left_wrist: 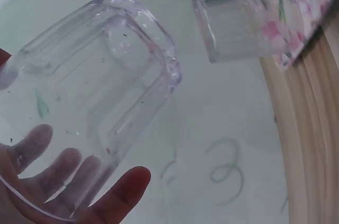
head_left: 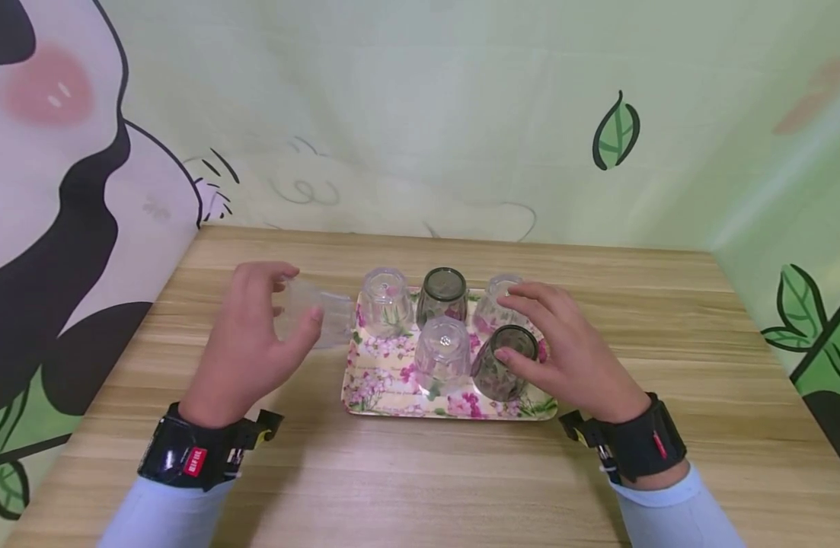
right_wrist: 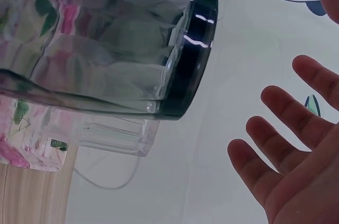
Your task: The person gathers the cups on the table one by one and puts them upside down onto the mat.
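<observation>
My left hand [head_left: 251, 342] grips a clear faceted cup [head_left: 333, 316] on its side, left of the tray, its base pointing right. In the left wrist view, fingers show through this cup's wall [left_wrist: 100, 86]. On the floral tray [head_left: 385, 403], three clear cups and two smoky grey cups stand upside down. My right hand [head_left: 563, 342] hovers over the tray's right side with fingers spread. Closest to it is the front grey cup [head_left: 498, 373]; in the right wrist view its dark base [right_wrist: 193, 49] is apart from the fingers. The back-right clear cup [head_left: 491, 304] is partly hidden by that hand.
Among the other cups are the back-left clear cup [head_left: 387, 304], the back grey cup [head_left: 442, 293] and the front clear cup [head_left: 442, 354]. The tray rests on a wood-grain table [head_left: 420, 479]. A printed cloth backdrop [head_left: 406, 114] stands behind it.
</observation>
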`<state>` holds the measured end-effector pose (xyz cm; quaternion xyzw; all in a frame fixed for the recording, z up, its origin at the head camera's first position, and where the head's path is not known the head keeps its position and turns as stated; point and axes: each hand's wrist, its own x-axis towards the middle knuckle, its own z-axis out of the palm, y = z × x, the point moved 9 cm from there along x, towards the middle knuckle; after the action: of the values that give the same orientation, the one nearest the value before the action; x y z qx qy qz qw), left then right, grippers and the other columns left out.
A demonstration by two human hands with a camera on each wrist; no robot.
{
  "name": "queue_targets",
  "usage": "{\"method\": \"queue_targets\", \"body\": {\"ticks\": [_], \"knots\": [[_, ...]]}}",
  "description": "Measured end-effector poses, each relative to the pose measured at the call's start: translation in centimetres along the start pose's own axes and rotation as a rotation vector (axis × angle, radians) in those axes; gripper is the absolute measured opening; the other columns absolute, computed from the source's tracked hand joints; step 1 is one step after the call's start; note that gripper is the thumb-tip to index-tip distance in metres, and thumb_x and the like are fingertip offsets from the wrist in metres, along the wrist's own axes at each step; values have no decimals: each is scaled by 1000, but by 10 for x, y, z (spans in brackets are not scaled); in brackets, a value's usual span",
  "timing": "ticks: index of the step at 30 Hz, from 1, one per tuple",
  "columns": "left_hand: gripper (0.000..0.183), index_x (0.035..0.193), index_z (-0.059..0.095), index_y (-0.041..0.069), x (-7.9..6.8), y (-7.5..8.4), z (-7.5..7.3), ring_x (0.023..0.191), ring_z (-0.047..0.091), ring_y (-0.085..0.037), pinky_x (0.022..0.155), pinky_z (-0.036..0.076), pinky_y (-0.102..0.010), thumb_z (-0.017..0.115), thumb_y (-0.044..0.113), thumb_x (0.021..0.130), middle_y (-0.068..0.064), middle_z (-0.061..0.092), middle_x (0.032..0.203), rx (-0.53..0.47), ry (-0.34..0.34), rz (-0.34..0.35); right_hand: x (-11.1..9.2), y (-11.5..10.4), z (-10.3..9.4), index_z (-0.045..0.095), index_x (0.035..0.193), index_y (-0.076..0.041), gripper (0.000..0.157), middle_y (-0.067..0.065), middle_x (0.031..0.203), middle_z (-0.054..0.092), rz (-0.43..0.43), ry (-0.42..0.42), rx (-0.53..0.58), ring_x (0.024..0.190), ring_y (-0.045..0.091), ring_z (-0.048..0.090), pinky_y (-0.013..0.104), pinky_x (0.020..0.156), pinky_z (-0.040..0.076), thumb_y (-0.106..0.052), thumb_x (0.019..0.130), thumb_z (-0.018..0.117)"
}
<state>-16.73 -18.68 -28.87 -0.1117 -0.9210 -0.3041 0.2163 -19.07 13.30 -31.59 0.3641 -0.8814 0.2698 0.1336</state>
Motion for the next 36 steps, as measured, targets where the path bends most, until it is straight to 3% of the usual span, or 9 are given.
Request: {"method": "queue_targets", "body": {"ticks": [8,14,23,28,36], "knots": [[53,129,47,-4,2,28,9,103,54,-34,76,66,-57,68,22,88,-25,51,122,-79,3,82,-1,-1,0,54,141,-8,66,20,143,54,-15,6,-5,135,36,44,63,108,46,-26,83,80],[53,129,46,-5,6,39,13,105,52,-32,77,65,-56,66,21,88,-24,51,120,-129,9,82,-2,-2,-1,54,140,-8,67,18,142,55,-40,18,9,135,35,45,61,110,45,-25,82,80],[53,127,46,-4,8,61,31,106,51,-30,78,66,-52,67,23,87,-22,50,120,-224,-2,110,-1,-6,-1,53,141,-6,71,17,139,58,-64,35,14,134,34,47,60,110,46,-26,80,81],[54,128,45,-3,7,71,39,108,47,-29,80,65,-53,67,22,85,-22,48,122,-285,31,122,1,-10,4,50,144,-6,76,18,140,57,-72,12,17,135,35,46,61,110,46,-28,79,82],[55,129,45,-2,7,95,49,108,50,-29,80,62,-52,65,25,85,-22,51,124,-310,41,189,2,-13,4,49,142,-4,79,20,141,57,-87,10,18,136,38,46,65,110,45,-29,76,85]]}}
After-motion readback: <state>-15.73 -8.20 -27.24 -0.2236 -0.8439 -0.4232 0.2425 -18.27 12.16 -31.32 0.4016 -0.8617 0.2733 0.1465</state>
